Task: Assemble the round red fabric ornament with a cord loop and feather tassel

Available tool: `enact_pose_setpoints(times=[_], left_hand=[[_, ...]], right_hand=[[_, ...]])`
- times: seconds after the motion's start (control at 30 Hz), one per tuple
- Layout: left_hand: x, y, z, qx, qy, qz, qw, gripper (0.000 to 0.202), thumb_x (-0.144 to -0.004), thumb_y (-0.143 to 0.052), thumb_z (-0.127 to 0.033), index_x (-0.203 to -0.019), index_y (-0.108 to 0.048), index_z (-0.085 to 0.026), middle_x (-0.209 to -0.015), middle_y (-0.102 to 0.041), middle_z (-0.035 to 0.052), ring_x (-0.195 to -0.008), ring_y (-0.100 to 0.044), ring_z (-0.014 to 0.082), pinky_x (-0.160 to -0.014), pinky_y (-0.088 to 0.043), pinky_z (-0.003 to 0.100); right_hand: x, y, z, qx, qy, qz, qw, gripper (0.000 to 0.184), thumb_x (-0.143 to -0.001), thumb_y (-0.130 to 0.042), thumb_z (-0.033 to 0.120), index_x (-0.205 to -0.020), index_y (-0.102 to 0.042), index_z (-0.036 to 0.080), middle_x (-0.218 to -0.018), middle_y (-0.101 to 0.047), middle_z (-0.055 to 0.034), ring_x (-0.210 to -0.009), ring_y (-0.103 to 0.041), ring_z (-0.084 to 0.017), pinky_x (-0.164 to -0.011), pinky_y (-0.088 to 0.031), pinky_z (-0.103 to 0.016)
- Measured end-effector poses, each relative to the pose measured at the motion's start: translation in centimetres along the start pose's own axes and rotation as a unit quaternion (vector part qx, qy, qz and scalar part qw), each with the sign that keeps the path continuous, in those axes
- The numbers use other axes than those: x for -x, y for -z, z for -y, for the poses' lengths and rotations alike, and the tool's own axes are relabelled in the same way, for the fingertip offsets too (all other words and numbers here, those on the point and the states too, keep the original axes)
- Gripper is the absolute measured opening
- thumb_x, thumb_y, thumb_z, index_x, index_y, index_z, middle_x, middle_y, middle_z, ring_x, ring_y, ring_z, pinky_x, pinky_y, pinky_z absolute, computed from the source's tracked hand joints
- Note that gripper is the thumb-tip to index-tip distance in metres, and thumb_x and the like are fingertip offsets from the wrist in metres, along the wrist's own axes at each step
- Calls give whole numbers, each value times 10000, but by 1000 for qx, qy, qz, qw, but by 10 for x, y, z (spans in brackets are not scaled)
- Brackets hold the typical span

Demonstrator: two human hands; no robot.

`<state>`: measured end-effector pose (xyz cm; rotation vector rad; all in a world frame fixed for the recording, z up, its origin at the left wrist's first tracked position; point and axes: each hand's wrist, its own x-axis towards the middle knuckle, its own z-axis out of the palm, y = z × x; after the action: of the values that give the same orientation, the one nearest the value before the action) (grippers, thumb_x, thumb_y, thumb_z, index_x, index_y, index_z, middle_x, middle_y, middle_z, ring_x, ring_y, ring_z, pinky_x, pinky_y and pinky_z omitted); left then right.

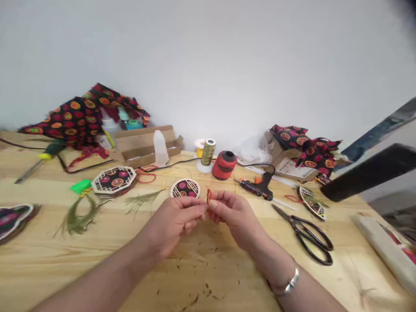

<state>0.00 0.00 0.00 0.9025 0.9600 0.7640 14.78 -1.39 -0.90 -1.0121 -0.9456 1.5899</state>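
Note:
My left hand (172, 227) and my right hand (234, 214) meet above the wooden table (208, 264), with their fingertips pinching a small loop of red cord (209, 196). The fingers partly hide the cord. Just beyond my left fingertips lies a round lattice-framed ornament with dark floral fabric (185, 188). A red spool of thread (224, 165) and a gold spool of thread (208, 152) stand farther back. Left of my hands lies a loose olive-green tassel (143, 200).
A hot glue gun (258, 189) and black-handled scissors (307, 234) lie to the right. An octagonal lattice ornament (113, 181) and a green tassel (76, 221) lie to the left. Black floral fabric (81, 115) and cardboard boxes (146, 145) line the back wall.

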Motion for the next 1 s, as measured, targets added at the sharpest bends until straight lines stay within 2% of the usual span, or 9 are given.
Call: enact_pose_setpoints(times=[0.13,0.4,0.6,0.8,1.0], left_hand=[[0,3,3,-3,4,-7,1000,141,-656,-706,-244,-693,-695,-108,-543,-500,-32,-428,-269,15,-413,-146,180],[-2,3,2,-24,-8,-13,1000,146,-673,-692,-260,-681,-697,-114,-551,-514,-20,-464,-297,33,-428,-176,186],[-1,3,2,-80,-19,-17,996,171,-690,-670,-298,-701,-702,-130,-595,-571,-7,-464,-290,46,-441,-187,209],[1,4,5,-136,-28,-40,990,158,-710,-643,-286,-663,-681,-140,-518,-497,-39,-458,-279,54,-447,-178,213],[-1,3,3,-36,-6,-5,999,158,-702,-668,-265,-638,-667,-120,-583,-543,-19,-433,-280,21,-429,-155,203]], right_hand=[[-2,1,-2,0,-8,12,1000,452,-576,-805,256,-917,-532,140,-602,-608,41,-528,-516,-56,-505,-365,-173],[-1,2,1,20,4,7,1000,368,-578,-796,249,-854,-576,149,-544,-575,60,-466,-462,-46,-488,-355,-183],[0,3,4,42,-17,39,998,251,-691,-707,359,-748,-659,120,-598,-612,2,-515,-490,-62,-511,-358,-203],[-1,-1,0,57,-8,-24,998,172,-601,-754,270,-681,-716,122,-573,-631,-5,-492,-448,-58,-512,-353,-212],[-3,-1,-6,60,33,-80,994,113,-586,-747,246,-622,-705,149,-506,-601,15,-476,-449,-72,-497,-364,-224]])
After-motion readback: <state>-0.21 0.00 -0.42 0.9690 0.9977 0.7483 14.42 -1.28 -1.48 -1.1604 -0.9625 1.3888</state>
